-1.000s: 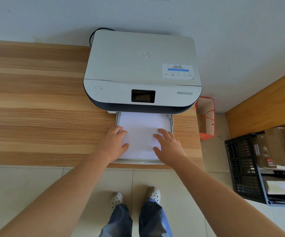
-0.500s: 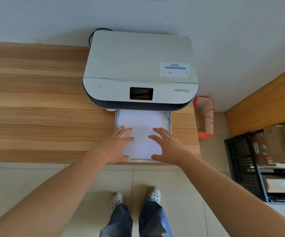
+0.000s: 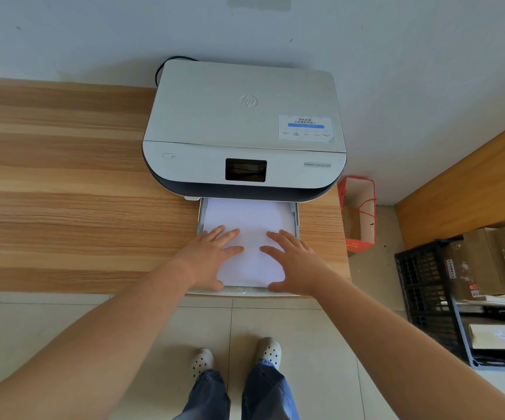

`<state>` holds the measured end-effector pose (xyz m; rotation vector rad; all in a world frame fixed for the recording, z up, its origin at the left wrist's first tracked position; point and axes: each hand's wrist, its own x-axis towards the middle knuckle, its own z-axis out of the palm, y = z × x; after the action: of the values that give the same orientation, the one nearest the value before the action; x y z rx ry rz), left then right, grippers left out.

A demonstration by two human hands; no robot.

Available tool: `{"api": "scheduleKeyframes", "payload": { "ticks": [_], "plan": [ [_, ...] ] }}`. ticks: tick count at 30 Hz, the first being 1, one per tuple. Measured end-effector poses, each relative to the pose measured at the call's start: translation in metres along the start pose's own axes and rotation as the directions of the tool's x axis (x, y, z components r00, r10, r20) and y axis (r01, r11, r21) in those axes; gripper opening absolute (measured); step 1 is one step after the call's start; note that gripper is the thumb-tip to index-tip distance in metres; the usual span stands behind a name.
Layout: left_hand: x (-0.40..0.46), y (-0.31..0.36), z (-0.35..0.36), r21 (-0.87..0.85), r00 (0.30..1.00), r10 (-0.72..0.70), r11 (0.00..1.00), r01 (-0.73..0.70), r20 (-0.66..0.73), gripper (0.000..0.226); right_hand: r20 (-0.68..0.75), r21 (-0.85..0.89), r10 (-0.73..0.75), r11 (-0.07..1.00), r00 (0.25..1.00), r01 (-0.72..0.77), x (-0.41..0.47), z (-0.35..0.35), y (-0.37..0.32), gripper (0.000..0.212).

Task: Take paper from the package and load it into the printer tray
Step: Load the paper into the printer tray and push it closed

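Left hand: left hand point(image 3: 212, 256) flat, fingers spread, pressing the white paper stack point(image 3: 246, 234).
Paper: lying in the pulled-out white plastic printer tray point(image 3: 200, 216) at the wooden desk's point(image 3: 63, 192) front edge.
Right hand: right hand point(image 3: 293, 260) flat, fingers apart, gripping nothing.
Risk: uneven pushing could skew sheets.
Surroundings: red paper bag point(image 3: 359, 213), black crate point(image 3: 427, 286), both well clear.

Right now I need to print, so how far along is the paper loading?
Done: a white paper stack lies in the pulled-out tray of the printer. In hand: left hand and right hand rest flat on the stack. Left: the tray probably has to be pushed in.
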<state>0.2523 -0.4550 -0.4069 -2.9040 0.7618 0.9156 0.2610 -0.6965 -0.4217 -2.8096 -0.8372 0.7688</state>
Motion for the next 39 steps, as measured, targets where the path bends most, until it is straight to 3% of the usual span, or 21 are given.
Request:
{"api": "scheduleKeyframes", "payload": {
  "ticks": [22, 29, 39],
  "plan": [
    [0.005, -0.002, 0.007, -0.01, 0.999, 0.036, 0.999, -0.036, -0.001, 0.082, -0.056, -0.077, -0.019, 0.997, 0.998, 0.015, 0.0, 0.005, -0.003, 0.076],
    [0.006, -0.002, 0.008, -0.051, 0.999, 0.02, 0.998, -0.021, -0.032, 0.082, 0.002, -0.073, 0.021, 0.997, 1.0, -0.021, 0.005, 0.0, -0.005, 0.09],
    [0.007, -0.001, 0.006, -0.036, 1.0, 0.024, 0.999, -0.024, -0.006, 0.081, 0.011, -0.063, 0.042, 0.997, 0.999, -0.042, 0.004, -0.001, -0.01, 0.088]
  ]
}}
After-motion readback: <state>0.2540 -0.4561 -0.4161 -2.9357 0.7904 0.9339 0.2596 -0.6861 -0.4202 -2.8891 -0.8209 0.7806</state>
